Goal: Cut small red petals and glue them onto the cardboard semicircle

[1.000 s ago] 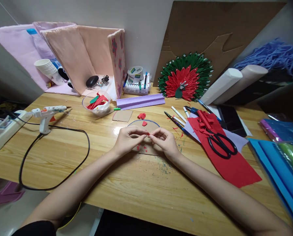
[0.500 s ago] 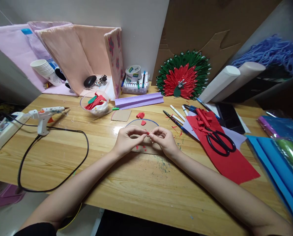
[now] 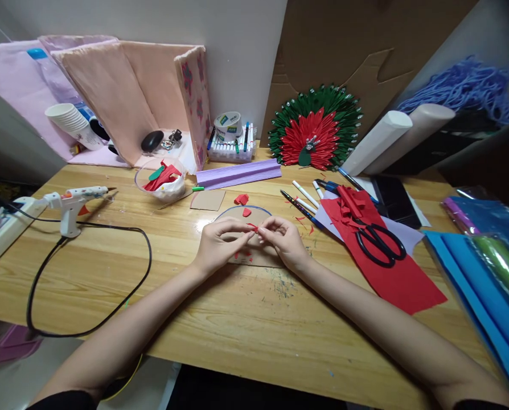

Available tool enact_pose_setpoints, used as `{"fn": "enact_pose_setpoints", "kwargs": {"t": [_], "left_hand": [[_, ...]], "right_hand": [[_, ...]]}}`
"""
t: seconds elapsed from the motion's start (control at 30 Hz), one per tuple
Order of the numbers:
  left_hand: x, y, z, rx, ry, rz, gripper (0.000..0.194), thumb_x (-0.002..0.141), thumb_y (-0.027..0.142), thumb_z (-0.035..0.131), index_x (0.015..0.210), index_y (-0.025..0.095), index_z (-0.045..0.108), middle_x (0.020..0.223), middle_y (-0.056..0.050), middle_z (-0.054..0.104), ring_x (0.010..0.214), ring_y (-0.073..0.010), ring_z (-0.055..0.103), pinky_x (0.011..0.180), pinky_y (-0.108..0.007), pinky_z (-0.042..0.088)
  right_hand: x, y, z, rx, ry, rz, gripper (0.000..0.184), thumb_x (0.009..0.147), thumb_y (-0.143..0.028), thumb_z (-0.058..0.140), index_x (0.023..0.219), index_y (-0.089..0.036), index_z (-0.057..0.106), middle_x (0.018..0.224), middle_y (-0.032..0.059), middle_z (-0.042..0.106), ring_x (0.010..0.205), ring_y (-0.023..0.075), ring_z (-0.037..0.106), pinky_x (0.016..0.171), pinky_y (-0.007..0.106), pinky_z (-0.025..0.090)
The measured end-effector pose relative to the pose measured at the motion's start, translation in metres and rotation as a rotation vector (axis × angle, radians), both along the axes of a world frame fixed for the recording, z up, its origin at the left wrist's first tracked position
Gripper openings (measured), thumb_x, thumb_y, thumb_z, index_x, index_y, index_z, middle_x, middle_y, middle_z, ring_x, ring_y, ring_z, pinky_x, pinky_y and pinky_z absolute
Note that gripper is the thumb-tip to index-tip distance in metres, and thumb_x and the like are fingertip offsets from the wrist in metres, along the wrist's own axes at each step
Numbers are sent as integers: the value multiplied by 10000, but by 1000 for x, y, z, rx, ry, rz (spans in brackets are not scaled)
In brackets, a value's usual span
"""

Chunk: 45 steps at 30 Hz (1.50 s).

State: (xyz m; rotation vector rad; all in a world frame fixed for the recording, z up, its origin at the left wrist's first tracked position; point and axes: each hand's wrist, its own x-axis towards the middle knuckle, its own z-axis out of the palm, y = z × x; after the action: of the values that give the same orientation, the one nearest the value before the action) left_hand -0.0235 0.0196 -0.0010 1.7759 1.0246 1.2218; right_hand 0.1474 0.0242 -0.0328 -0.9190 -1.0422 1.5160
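Observation:
Over the middle of the table, my left hand (image 3: 218, 244) and my right hand (image 3: 283, 240) meet fingertip to fingertip. Both pinch a small piece of red crepe paper (image 3: 253, 228), mostly covered by the fingers. Beneath them lies a rounded piece of cardboard (image 3: 258, 260) with a blue line along its curved edge. A red paper petal (image 3: 246, 212) rests on its upper part, and several tiny red scraps lie lower down on it. Just beyond the cardboard sits a small heap of red paper pieces (image 3: 241, 199).
At the left stands a glue gun (image 3: 72, 208) with a looping black cord. A clear bowl (image 3: 140, 185) holds red paper. To the right, black scissors (image 3: 380, 245) lie on a red crepe sheet (image 3: 417, 290), near several pens. A red-and-green fan-shaped craft (image 3: 316, 128) leans at the back.
Both hands keep pinching the red paper, their fingertips slightly shifted, and a little more of it shows between them. The whole view has shifted slightly.

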Motion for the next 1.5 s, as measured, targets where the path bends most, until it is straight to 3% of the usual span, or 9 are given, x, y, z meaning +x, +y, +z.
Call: {"fn": "enact_pose_setpoints", "kwargs": {"t": [0.2, 0.33, 0.7, 0.97, 1.5], "left_hand": [[-1, 1, -1, -164, -61, -55, 125, 744, 229, 655, 834, 172, 721, 842, -71, 688, 782, -153, 653, 698, -268, 570], [-1, 2, -4, -182, -75, -64, 140, 738, 249, 660, 834, 172, 727, 815, -71, 690, 759, -154, 654, 700, -275, 572], [8, 0, -1, -400, -213, 47, 191, 668, 258, 725, 807, 128, 718, 821, -85, 731, 750, -180, 688, 717, -280, 565], [10, -2, -3, -372, -228, 74, 171, 662, 249, 727, 792, 138, 718, 812, -69, 733, 755, -179, 689, 738, -282, 562], [9, 0, -4, -433, -237, 66, 213, 652, 275, 735, 806, 131, 706, 812, -80, 731, 749, -181, 689, 734, -290, 560]], "right_hand": [[1, 0, 0, 50, -75, 20, 188, 690, -295, 729, 732, -168, 597, 660, -14, 617, 588, 89, 580, 577, 207, 488], [1, 0, 1, 58, -134, 22, 223, 688, -340, 721, 737, -168, 587, 669, -6, 615, 599, 106, 584, 593, 233, 492], [0, 0, 3, 89, -121, -21, 227, 699, -317, 710, 821, -189, 568, 739, -12, 603, 647, 104, 593, 609, 225, 500], [-4, -8, 10, 244, -250, -84, 146, 728, -290, 688, 819, -207, 610, 812, 27, 641, 756, 150, 629, 705, 290, 532], [0, -9, 9, 326, -407, -113, 124, 768, -288, 652, 850, -197, 671, 837, 51, 686, 733, 169, 656, 690, 301, 539]]}}
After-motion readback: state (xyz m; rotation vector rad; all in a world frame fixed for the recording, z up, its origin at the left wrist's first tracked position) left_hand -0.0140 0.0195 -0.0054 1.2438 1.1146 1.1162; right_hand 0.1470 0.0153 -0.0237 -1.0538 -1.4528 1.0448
